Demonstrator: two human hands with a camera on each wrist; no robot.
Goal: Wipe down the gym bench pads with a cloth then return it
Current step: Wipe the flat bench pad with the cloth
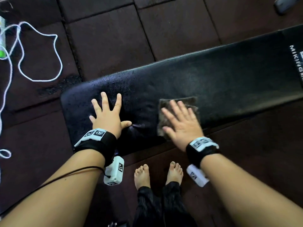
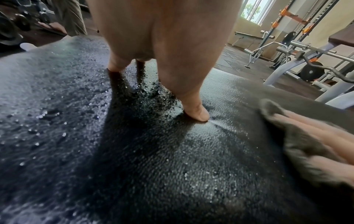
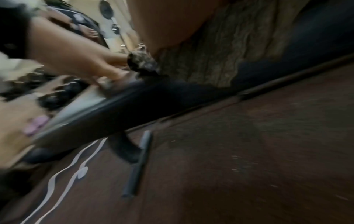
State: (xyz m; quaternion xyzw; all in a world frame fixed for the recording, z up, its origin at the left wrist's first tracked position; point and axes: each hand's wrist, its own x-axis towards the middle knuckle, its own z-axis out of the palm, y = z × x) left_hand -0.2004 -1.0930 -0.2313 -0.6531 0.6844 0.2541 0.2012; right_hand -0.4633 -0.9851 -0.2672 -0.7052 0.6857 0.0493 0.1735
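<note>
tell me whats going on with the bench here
A person is wiping a black padded gym bench. The right hand presses a grey cloth flat on the pad, while the left hand braces, fingers spread, on the end beaded with droplets. That wet end is not yet wiped.

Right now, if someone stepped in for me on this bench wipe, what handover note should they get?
Left hand: flat, fingers spread, bracing on the bench pad.
Right hand: flat, pressing the grey cloth onto the pad mid-length.
Done: pad to the right of the cloth looks dull and dry.
Left: droplets cover the end around the left hand; wipe there, then return the cloth.
</note>
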